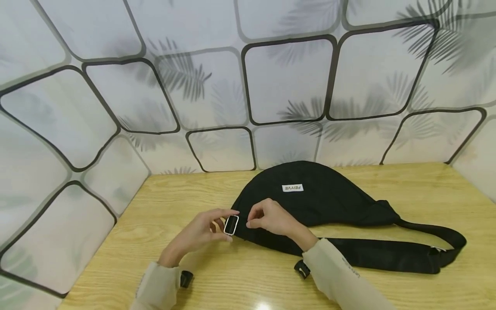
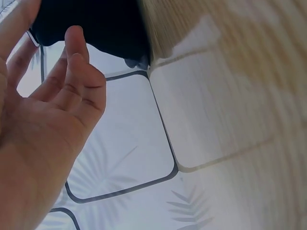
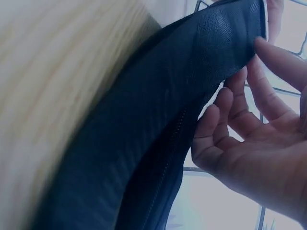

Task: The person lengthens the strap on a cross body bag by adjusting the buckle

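A black waist bag (image 1: 310,206) with a small white label (image 1: 292,188) lies on the wooden table. At its left end is a silver rectangular strap buckle (image 1: 231,225), held between the thumb and forefinger of my left hand (image 1: 199,230). Just right of the buckle, my right hand (image 1: 273,218) pinches the black strap (image 3: 220,43), thumb on the near face and fingers behind it. The right wrist view shows the strap running up to the buckle's edge. In the left wrist view, black fabric (image 2: 91,28) hides part of the left fingertips.
The wide strap (image 1: 379,254) loops away to the right, with a second adjuster (image 1: 438,249) near its bend. One black plastic clip (image 1: 302,269) lies by the right sleeve, another black piece (image 1: 186,279) by the left sleeve. A patterned cloth wall (image 1: 286,82) stands behind the table.
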Demonstrator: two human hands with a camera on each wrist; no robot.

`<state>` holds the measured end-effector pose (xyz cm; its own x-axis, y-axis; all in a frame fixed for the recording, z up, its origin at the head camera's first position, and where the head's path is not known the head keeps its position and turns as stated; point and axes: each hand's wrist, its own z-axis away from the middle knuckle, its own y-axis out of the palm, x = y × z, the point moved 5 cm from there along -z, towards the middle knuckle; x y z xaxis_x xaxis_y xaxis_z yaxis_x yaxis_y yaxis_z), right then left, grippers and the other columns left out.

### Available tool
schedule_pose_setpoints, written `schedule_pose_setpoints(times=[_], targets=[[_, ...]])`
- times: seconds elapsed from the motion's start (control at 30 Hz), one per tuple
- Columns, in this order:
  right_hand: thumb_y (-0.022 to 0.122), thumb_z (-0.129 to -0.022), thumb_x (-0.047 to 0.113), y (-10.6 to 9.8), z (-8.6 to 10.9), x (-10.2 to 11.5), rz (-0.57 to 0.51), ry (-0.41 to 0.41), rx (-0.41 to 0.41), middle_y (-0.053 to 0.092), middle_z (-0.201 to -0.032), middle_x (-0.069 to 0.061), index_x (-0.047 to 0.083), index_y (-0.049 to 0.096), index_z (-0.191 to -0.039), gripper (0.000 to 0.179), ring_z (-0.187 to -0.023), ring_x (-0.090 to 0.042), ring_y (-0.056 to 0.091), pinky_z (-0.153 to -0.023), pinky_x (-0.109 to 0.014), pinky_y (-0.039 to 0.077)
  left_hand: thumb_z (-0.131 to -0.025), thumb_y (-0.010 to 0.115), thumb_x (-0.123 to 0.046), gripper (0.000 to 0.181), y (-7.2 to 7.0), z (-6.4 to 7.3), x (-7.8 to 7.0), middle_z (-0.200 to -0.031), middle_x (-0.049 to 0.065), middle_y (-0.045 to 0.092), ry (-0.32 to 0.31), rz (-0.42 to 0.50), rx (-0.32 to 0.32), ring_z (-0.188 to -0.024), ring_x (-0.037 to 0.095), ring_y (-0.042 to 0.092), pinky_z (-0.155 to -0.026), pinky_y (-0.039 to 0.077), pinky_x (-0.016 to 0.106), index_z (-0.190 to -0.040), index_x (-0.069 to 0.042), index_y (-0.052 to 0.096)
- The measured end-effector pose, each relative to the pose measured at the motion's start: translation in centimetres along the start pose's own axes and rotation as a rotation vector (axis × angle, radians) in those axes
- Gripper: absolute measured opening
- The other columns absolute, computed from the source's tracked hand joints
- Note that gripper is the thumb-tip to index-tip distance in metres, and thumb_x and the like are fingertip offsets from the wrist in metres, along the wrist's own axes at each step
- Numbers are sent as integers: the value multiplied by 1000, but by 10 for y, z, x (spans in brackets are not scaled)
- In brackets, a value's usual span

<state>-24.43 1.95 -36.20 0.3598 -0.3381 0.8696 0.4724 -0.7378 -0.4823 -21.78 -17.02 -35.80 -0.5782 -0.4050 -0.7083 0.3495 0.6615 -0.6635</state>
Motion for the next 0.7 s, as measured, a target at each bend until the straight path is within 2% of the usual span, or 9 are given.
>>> schedule_pose_setpoints(times=[0.17,0.3,0.47,0.7], targets=[[75,-89,3,2,1,2,8,-2,-11,64,-70,4,2,73,-81,9,-62,-8,53,-56,-25,45,-89,79,-6,54,1,0,-1,-121,18,64,-41,-10,17,-82,12,60,-66,54,28,-137,5,58],[72,-91,1,5,1,4,-10,-8,-4,66,-73,2,1,73,-85,7,-64,-9,55,-56,-25,45,-89,78,-6,55,0,0,1,-129,20,61,-61,-7,19,-84,12,60,-70,55,29,-139,4,57],[67,-94,-3,9,2,2,-104,39,18,70,-81,-2,-4,73,-96,6,-71,-10,57,-64,-26,47,-87,80,-6,55,1,1,1,-129,21,61,-50,-5,18,-87,14,62,-78,56,34,-137,4,58],[65,-92,-8,10,1,-1,-209,71,-20,70,-82,-5,-10,71,-99,9,-79,-10,63,-77,-29,55,-87,80,-6,55,0,2,1,-129,24,61,-13,-5,0,-88,16,64,-83,57,38,-136,6,57]])
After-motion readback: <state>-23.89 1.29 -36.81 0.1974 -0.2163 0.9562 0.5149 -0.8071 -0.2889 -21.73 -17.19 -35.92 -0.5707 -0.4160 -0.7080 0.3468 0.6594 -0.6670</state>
